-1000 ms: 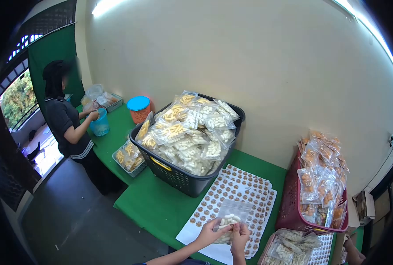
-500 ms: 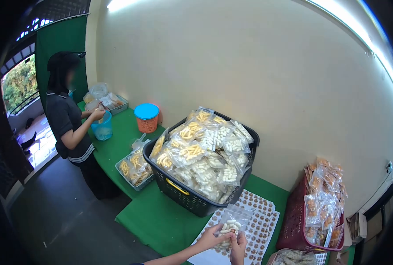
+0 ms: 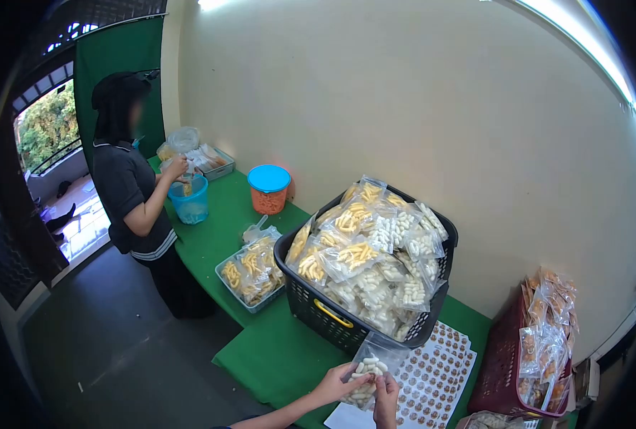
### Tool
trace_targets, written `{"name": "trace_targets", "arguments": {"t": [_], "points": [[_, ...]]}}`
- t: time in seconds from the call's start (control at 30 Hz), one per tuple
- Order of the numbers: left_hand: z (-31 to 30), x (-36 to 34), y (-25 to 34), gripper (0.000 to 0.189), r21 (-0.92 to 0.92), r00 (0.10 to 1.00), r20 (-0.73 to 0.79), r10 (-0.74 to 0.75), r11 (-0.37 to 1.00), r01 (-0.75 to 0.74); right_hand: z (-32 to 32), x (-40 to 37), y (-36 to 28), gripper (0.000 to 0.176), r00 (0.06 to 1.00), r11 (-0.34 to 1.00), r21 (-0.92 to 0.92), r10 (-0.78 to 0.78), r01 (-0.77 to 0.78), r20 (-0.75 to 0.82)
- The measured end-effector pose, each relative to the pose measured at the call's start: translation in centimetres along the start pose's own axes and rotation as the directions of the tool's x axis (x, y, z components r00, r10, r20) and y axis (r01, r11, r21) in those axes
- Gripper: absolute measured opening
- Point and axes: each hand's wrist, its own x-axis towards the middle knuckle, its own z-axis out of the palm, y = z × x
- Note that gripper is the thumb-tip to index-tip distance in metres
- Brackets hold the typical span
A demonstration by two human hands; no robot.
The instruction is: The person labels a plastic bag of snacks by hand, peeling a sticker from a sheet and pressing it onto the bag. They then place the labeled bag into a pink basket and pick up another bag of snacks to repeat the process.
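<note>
Low in the head view I hold a clear plastic bag of white snack pieces (image 3: pixel 368 366). My left hand (image 3: pixel 334 387) grips the bag's left side, fingers closed on it. On its right side, my right hand (image 3: pixel 386 402) pinches the bag, thumb tips close together at the front. Beneath and to the right lie white sheets of round brown stickers (image 3: pixel 438 379). Just beyond my hands stands a black basket (image 3: pixel 316 317), heaped with bags of white and yellow snacks (image 3: pixel 371 250).
A maroon basket (image 3: pixel 500 379) of orange snack bags stands right. Left are a tray of snack bags (image 3: pixel 257 272), a blue-lidded tub (image 3: pixel 268 189) and a blue bucket (image 3: pixel 190 204). A person (image 3: pixel 128 186) works beside the green table (image 3: pixel 221 225).
The camera view has shifted, so the baskets and table appear farther right. My hands still hold the bag. The other person's hands have moved over the blue bucket.
</note>
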Motion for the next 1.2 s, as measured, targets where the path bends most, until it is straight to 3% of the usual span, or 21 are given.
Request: {"name": "trace_targets", "arguments": {"t": [0.1,0.2,0.3,0.4,0.43,0.5,0.53,0.63,0.67,0.77,0.9,1.0,1.1,1.2], "points": [[-0.6,0.1,-0.8,0.036,-0.233,0.984,0.124,-0.13,0.96,0.156,2.2,0.0,-0.9,0.017,0.992,0.983,-0.171,-0.086,0.069,-0.095],[-1.6,0.7,-0.8,0.036,-0.095,0.963,0.162,-0.217,0.968,0.234,1.2,-0.1,0.3,0.018,0.987,0.948,-0.286,-0.155,0.138,-0.039],[-1.1,0.8,-0.9,0.038,-0.094,0.973,0.159,-0.167,0.978,0.184,0.7,-0.2,0.2,0.019,0.99,0.961,-0.262,-0.114,0.088,-0.086],[-0.7,0.5,-0.6,0.04,0.012,0.951,0.256,-0.173,0.984,0.176,0.7,-0.3,-1.3,0.016,0.969,0.985,-0.079,-0.165,0.153,-0.186],[-0.6,0.5,-0.8,0.04,0.125,0.934,0.3,-0.193,0.979,0.162,0.3,-0.2,-1.8,0.015,0.963,0.984,-0.002,-0.177,0.18,-0.203],[-0.4,1.1,-1.2,0.041,0.341,0.895,0.379,-0.234,0.935,0.1,-0.6,-0.2,-2.7,0.008,0.967,0.979,-0.099,-0.192,0.177,-0.17],[0.0,1.0,-0.9,0.035,0.254,0.916,0.363,-0.172,0.964,0.08,-0.8,-0.1,-3.0,0.007,0.962,0.968,-0.135,-0.229,0.21,-0.148],[1.2,2.1,-0.3,0.027,-0.278,0.967,0.255,0.017,0.959,0.057,-0.3,0.0,-3.7,0.006,0.935,0.924,-0.253,-0.327,0.286,-0.135],[1.2,2.5,0.1,0.02,-0.356,0.965,0.254,-0.063,0.922,0.154,-0.1,0.0,-3.6,0.007,0.929,0.916,-0.271,-0.342,0.297,-0.138],[1.0,3.6,0.5,0.017,-0.242,0.976,0.218,-0.003,0.969,0.057,0.3,0.2,-3.2,0.007,0.93,0.92,-0.267,-0.335,0.288,-0.149],[0.7,4.3,0.4,0.014,-0.33,0.974,0.226,0.002,0.941,0.074,0.9,1.2,-3.8,0.009,0.927,0.902,-0.311,-0.353,0.301,-0.126],[0.3,4.7,0.5,0.015,-0.298,0.991,0.13,0.038,0.955,0.003,1.0,2.2,-3.9,0.006,0.93,0.874,-0.377,-0.359,0.305,-0.08],[-0.1,5.1,1.2,0.014,-0.191,0.992,0.01,0.123,0.974,-0.118,1.8,3.0,-3.4,0.006,0.939,0.906,-0.334,-0.318,0.261,-0.128],[-0.4,5.4,1.8,0.012,0.031,0.975,-0.066,0.212,0.977,-0.21,2.0,3.6,-2.7,0.006,0.929,0.908,-0.322,-0.332,0.268,-0.163]]}}
